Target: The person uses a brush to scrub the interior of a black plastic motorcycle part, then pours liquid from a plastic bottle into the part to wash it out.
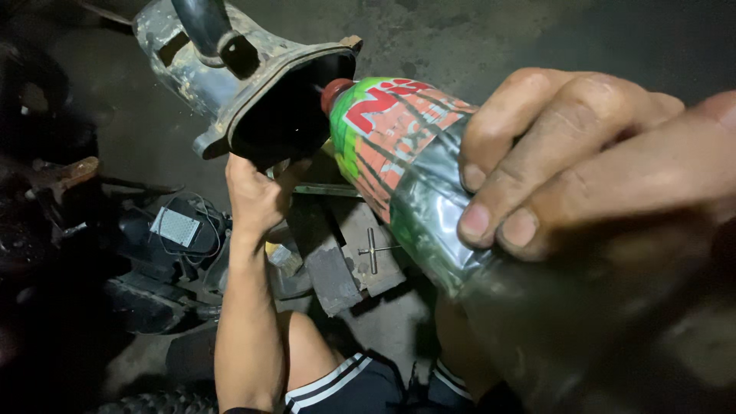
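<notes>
My right hand (583, 161) grips a clear plastic bottle (406, 169) with a red, green and orange label, tilted so its red-capped neck points into the dark oval mouth of a grimy metal housing (253, 77). My left hand (257, 192) holds that housing from below, fingers against its rim. A black tube (201, 23) enters the housing from above. The inside of the opening is too dark to see.
A block of wood (337, 253) lies on the concrete floor with a small T-shaped metal tool (373, 251) on it. At the left are dark machine parts with wires and a grey ribbed plate (175, 227). My knees and striped shorts (345, 383) are at the bottom.
</notes>
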